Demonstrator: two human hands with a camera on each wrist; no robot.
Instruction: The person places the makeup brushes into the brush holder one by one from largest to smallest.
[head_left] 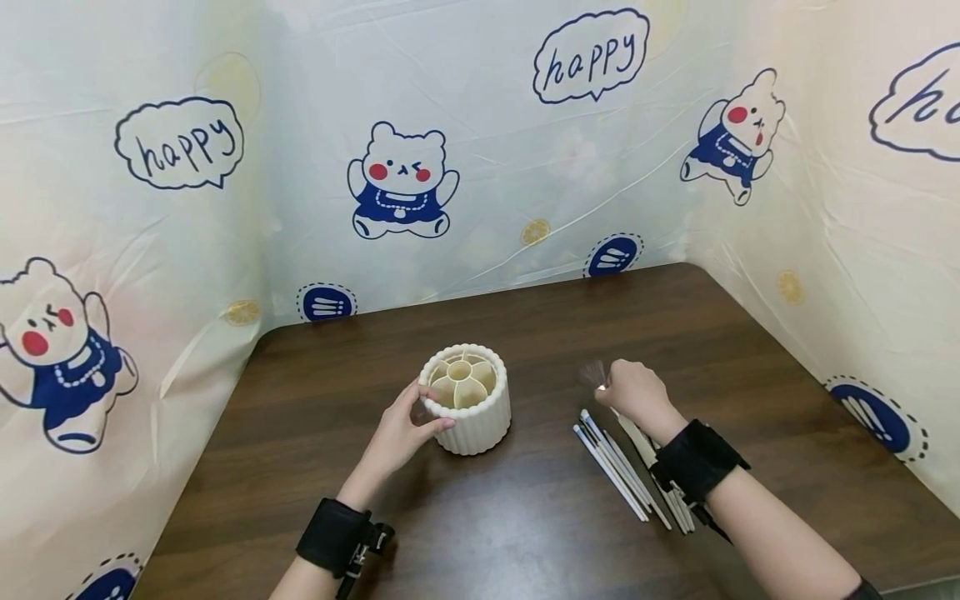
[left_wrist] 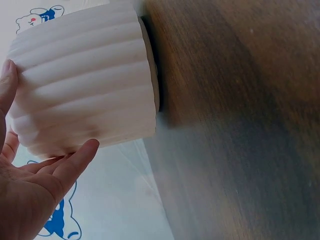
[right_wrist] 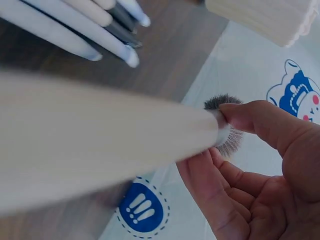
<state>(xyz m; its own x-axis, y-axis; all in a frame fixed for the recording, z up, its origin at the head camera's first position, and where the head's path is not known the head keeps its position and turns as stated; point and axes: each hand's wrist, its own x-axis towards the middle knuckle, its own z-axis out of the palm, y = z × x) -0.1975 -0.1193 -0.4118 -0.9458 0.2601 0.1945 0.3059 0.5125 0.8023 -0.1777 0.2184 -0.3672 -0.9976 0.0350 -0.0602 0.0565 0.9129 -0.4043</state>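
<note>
A cream, ribbed round makeup brush holder [head_left: 480,432] stands upright on the table, its top divided into petal-like compartments round a central ring. My left hand [head_left: 401,427] holds its near left side, fingers at the rim and thumb against the ribbed wall [left_wrist: 85,80]. To the right, my right hand [head_left: 639,396] pinches a makeup brush just below its bristles [head_left: 592,373]. That brush's thick pale handle [right_wrist: 110,142] runs back under the wrist, blurred in the right wrist view. Several slim makeup brushes [head_left: 615,471] lie side by side on the table below this hand.
The dark wood-grain table [head_left: 495,542] meets a pale printed cloth [head_left: 480,75] at the back and both sides. Black straps with camera mounts are on the left wrist [head_left: 335,535] and the right wrist [head_left: 699,462].
</note>
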